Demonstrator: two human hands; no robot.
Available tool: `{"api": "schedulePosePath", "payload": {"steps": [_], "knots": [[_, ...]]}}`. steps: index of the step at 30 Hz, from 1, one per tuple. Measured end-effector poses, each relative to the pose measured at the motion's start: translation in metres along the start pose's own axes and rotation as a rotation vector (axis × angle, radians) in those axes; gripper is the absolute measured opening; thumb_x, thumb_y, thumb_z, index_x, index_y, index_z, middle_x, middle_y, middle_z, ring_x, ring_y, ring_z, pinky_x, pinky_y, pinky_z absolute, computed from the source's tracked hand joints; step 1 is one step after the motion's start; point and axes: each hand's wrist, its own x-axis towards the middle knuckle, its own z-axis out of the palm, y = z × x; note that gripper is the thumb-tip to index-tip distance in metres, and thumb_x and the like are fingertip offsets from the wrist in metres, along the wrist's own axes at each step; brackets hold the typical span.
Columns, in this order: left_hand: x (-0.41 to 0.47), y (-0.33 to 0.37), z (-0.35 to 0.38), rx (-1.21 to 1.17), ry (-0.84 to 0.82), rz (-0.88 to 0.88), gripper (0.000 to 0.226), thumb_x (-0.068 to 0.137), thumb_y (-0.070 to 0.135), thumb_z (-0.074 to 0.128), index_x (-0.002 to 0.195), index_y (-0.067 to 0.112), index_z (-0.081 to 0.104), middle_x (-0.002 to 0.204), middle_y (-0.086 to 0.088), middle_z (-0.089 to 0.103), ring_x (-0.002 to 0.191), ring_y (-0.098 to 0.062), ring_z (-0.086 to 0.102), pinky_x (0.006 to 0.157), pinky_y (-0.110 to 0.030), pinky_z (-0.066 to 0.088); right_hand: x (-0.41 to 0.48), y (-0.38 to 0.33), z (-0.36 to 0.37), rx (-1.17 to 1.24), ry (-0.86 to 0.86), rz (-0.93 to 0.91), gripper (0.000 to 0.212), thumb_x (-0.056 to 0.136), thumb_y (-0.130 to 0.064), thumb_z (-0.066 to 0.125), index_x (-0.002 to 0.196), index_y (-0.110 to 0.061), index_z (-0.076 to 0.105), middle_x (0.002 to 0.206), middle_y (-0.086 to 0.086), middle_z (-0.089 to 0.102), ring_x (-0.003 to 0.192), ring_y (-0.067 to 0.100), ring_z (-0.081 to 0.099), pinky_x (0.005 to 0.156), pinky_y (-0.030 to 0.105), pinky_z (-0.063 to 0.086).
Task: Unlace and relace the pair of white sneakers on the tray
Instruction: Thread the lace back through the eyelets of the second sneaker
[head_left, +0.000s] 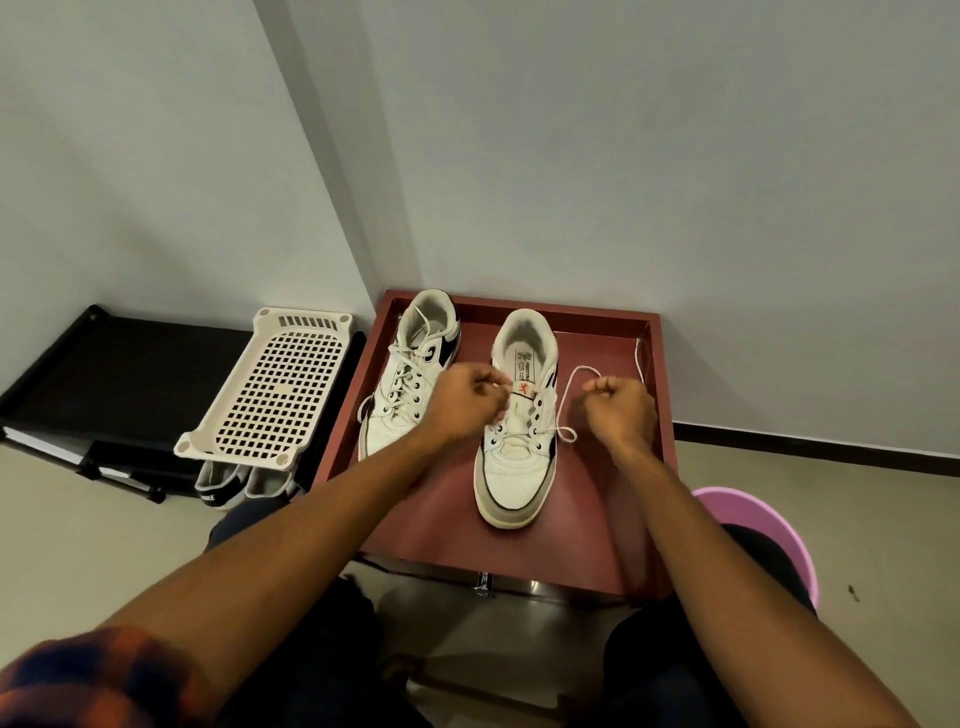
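The left hand (464, 397) and right hand (621, 399) each pinched the lace (563, 402) above the right sneaker (519, 441) on the tray (655, 364).

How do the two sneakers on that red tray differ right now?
The left sneaker is laced up through its eyelets and nobody touches it; the right sneaker has most eyelets empty, with its lace trailing loose. The left hand and right hand are both closed on that lace. The left sneaker sits farther back on the tray; the right one lies nearer the person. Both are white with dark trim, toes toward the person.
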Motion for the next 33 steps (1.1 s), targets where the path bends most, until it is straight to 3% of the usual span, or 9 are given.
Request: {"api": "schedulePosePath", "payload": {"steps": [4,7,10,12,17,27,33], "knots": [[-0.015,-0.041,-0.038,-0.005,0.269,-0.062,0.010,0.089,0.014,0.063,0.086,0.018,0.071,0.066,-0.002,0.070,0.060,-0.017,0.070,0.066,-0.034,0.060,-0.007,-0.033,0.018,0.069,-0.025,-0.247,0.023,0.083,-0.010,0.065,0.078,-0.030,0.075,0.069,-0.014,0.069,0.066,0.008,0.065,0.065,0.029,0.052],[-0.014,-0.060,-0.069,-0.075,0.418,-0.172,0.007,0.091,0.022,0.064,0.093,0.019,0.069,0.067,-0.003,0.071,0.063,-0.018,0.071,0.068,-0.037,0.060,-0.013,-0.066,0.033,0.061,-0.021,-0.469,0.021,0.084,-0.011,0.064,0.088,-0.026,0.079,0.081,-0.013,0.074,0.070,0.009,0.067,0.067,0.029,0.053],[0.001,-0.067,-0.084,-0.183,0.448,-0.282,0.010,0.092,0.027,0.065,0.091,0.018,0.068,0.068,-0.004,0.069,0.062,-0.021,0.066,0.070,-0.038,0.058,-0.016,-0.093,0.052,-0.018,-0.092,-0.629,0.017,0.085,-0.015,0.067,0.091,-0.023,0.081,0.083,-0.009,0.076,0.069,0.007,0.065,0.070,0.028,0.054],[0.014,-0.070,-0.089,-0.235,0.410,-0.340,0.020,0.094,0.029,0.063,0.086,0.012,0.068,0.062,-0.002,0.061,0.057,-0.019,0.056,0.063,-0.035,0.051,-0.016,-0.107,0.069,-0.077,-0.157,-0.693,0.015,0.085,-0.016,0.068,0.092,-0.022,0.081,0.085,-0.007,0.077,0.070,0.010,0.066,0.072,0.031,0.056],[0.044,-0.061,-0.093,-0.391,0.410,-0.435,0.025,0.096,0.030,0.061,0.077,0.013,0.058,0.056,-0.001,0.048,0.044,-0.014,0.040,0.043,-0.024,0.033,-0.004,-0.126,0.090,-0.212,-0.222,-0.738,0.016,0.089,-0.014,0.067,0.095,-0.019,0.081,0.089,-0.003,0.078,0.078,0.014,0.069,0.073,0.029,0.054],[0.062,-0.065,-0.106,-0.489,0.373,-0.493,0.009,0.094,0.006,0.059,0.088,0.011,0.064,0.061,-0.004,0.056,0.047,-0.012,0.044,0.042,-0.023,0.035,0.016,-0.122,0.114,-0.273,-0.275,-0.710,0.016,0.088,-0.017,0.067,0.095,-0.023,0.080,0.086,-0.007,0.077,0.077,0.015,0.069,0.074,0.035,0.058],[0.049,-0.040,-0.123,-0.786,0.444,-0.487,0.014,0.090,0.006,0.048,0.085,0.012,0.060,0.065,-0.001,0.065,0.041,-0.006,0.045,0.045,-0.021,0.033,0.011,-0.122,0.113,-0.147,-0.272,-0.635,0.013,0.087,-0.018,0.071,0.093,-0.025,0.080,0.074,-0.010,0.073,0.066,0.008,0.066,0.071,0.032,0.057]]}}
